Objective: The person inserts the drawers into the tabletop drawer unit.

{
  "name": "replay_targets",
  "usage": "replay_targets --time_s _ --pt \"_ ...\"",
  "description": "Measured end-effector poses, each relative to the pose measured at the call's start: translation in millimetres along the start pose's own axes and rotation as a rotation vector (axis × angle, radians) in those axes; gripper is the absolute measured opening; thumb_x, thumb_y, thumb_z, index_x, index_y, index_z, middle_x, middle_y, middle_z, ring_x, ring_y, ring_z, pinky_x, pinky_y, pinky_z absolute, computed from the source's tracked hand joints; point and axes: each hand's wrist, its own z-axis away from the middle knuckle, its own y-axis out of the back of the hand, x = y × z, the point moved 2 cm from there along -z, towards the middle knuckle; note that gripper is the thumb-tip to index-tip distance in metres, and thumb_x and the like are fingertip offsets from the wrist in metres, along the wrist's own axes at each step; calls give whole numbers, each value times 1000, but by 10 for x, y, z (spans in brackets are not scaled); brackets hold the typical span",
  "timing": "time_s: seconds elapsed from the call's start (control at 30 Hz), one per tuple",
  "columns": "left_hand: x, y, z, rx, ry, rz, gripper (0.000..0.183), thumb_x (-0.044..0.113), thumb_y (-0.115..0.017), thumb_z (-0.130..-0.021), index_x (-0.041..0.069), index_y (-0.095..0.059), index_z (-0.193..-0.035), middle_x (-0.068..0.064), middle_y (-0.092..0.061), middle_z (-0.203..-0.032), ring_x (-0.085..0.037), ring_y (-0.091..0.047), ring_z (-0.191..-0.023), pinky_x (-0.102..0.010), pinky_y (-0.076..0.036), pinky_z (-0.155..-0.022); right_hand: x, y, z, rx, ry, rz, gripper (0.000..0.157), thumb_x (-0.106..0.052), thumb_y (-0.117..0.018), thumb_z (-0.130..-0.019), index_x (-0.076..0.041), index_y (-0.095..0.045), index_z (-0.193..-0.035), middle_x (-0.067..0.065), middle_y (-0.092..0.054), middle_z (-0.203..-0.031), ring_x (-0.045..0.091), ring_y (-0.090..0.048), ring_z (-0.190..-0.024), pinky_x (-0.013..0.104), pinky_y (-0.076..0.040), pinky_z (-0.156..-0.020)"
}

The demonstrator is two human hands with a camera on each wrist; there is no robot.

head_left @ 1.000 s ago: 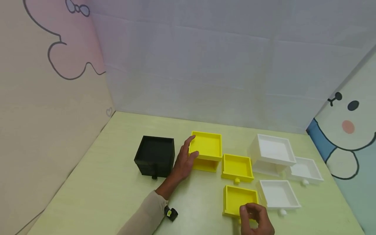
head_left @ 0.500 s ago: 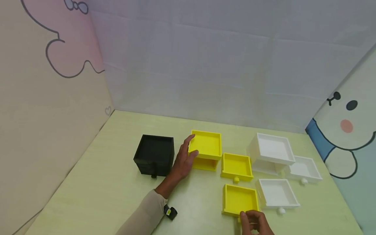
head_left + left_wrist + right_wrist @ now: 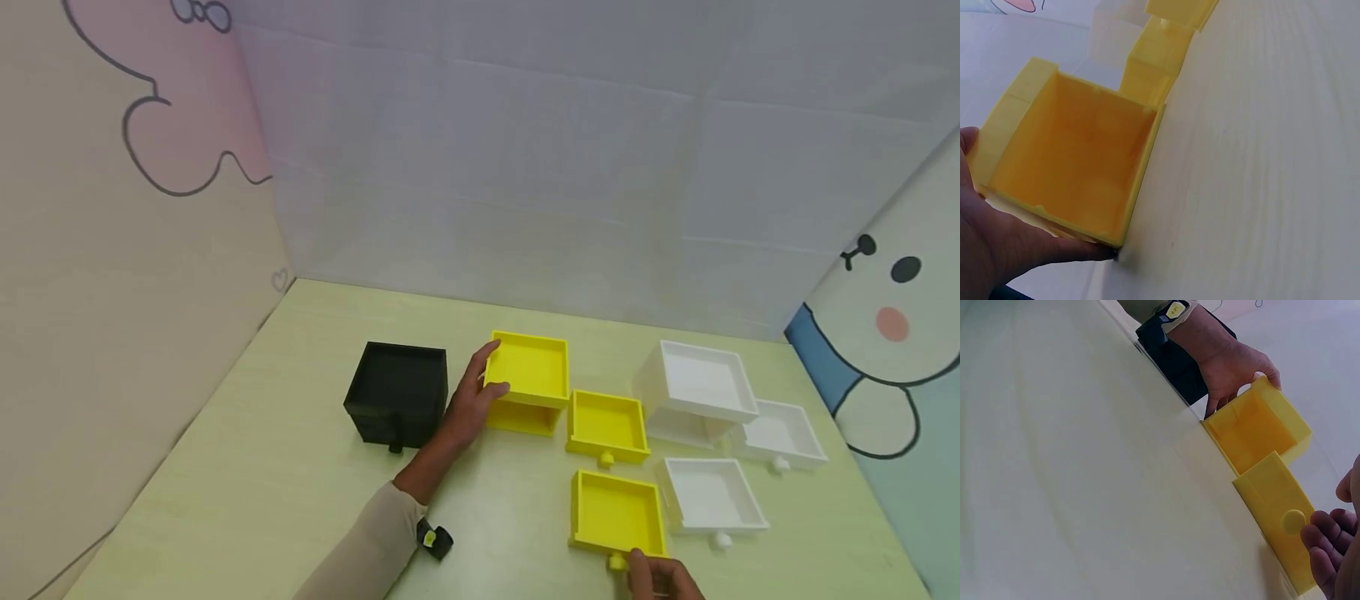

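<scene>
My left hand (image 3: 467, 410) grips the left side of a yellow drawer cabinet (image 3: 527, 367), thumb over its top rim. The cabinet's front is open, and its hollow inside (image 3: 1079, 150) shows in the left wrist view. Low in the head view, my right hand (image 3: 663, 577) is just right of the knob (image 3: 617, 562) of a yellow drawer (image 3: 618, 510). In the right wrist view its fingers (image 3: 1319, 540) are loosely bent beside the round knob, with the thumb apart and nothing held. A second yellow drawer (image 3: 606, 421) lies behind the first, beside the cabinet.
Left of my left hand stands a black drawer cabinet (image 3: 397, 392). To the right are a white cabinet (image 3: 701, 379) with an open front and two white drawers, one in front (image 3: 712, 496) and one at its right (image 3: 780, 429). Walls border the table's back and sides.
My right hand has moved slightly down and to the right, off the front yellow drawer, uncovering its front edge and knob. The left hand keeps its grip on the yellow cabinet.
</scene>
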Motion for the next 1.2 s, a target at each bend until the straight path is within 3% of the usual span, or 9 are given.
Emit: replay_targets --time_s 0.13,0.23,0.37,0.5,0.8,1.03,1.2 --pt "5 10 -8 -25 -3 47 63 10 -49 -100 17 -24 -158 -11 -14 -164 -36 -18 -148 -57 -20 -115 72 -23 -21 -30 -32 36 35 -32 -66 -95 2 -68 -87 6 -66 -69 12 -55 -55 25 -44 -48" --pt "5 17 -7 -38 16 31 63 13 -49 -101 22 -23 -158 -8 -17 -164 -33 -24 -146 -55 -24 -114 115 -46 -32 -56 -24 82 35 -33 -69 -93 1 -67 -87 5 -66 -69 14 -56 -56 25 -43 -48" --pt "18 31 -6 -22 8 -46 62 21 -51 -99 28 -27 -156 -9 -26 -159 -34 -37 -138 -54 -34 -108 152 -93 -55 -87 -25 123 31 -30 -75 -88 0 -66 -86 5 -66 -68 14 -57 -55 25 -44 -48" --pt "31 42 2 11 -9 -145 61 27 -52 -97 27 -32 -155 -12 -30 -156 -37 -34 -137 -56 -33 -107 181 -131 -84 -122 -60 142 35 -32 -78 -85 1 -66 -87 5 -66 -68 15 -57 -54 27 -44 -49" --pt "33 7 43 59 65 -245 59 35 -53 -98 39 -32 -152 -13 -39 -146 -34 -40 -132 -58 -35 -105 197 -128 -128 -212 -78 190 40 -35 -77 -84 4 -67 -84 6 -64 -66 16 -58 -55 29 -45 -50" --pt "12 -4 45 82 57 -259 59 35 -55 -97 42 -33 -151 -10 -38 -149 -32 -40 -134 -57 -31 -109 148 -109 -128 -259 -85 197 40 -35 -75 -85 4 -66 -84 5 -64 -67 16 -57 -55 29 -45 -51" --pt "2 -10 24 77 16 -188 59 28 -54 -97 35 -34 -152 -13 -33 -151 -32 -38 -137 -52 -31 -112 151 -101 -157 -309 -78 237 43 -41 -73 -86 2 -70 -85 1 -65 -67 14 -59 -57 29 -45 -51"
